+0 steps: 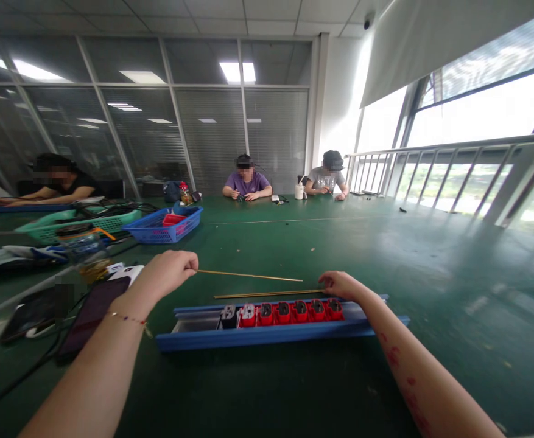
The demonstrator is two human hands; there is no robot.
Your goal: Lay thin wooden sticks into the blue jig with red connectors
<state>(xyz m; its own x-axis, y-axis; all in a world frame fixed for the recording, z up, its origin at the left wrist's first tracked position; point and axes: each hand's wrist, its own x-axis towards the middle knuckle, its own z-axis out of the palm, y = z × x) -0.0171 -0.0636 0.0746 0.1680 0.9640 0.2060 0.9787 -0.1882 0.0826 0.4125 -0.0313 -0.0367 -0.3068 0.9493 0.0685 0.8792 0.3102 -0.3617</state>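
My left hand [175,272] is closed in a pinch on one end of a thin straw-coloured stick [251,275], which points right above the table. My right hand [342,285] has its fingers curled at the right end of another thin stick [267,294], which runs along the far side of a long blue-edged channel [276,336]. Standing in a row inside the channel are a black block with a clear top [229,317], a red block with a whitish top [248,316] and several red blocks with dark tops [300,312]. The right fingertips are partly hidden.
Left of my arm lie a dark phone [95,310], a jar [81,243] and cables. Farther back stand a blue basket [164,228] with a red item and a green basket [115,218]. People sit at the far edge and far left of the green table [431,274].
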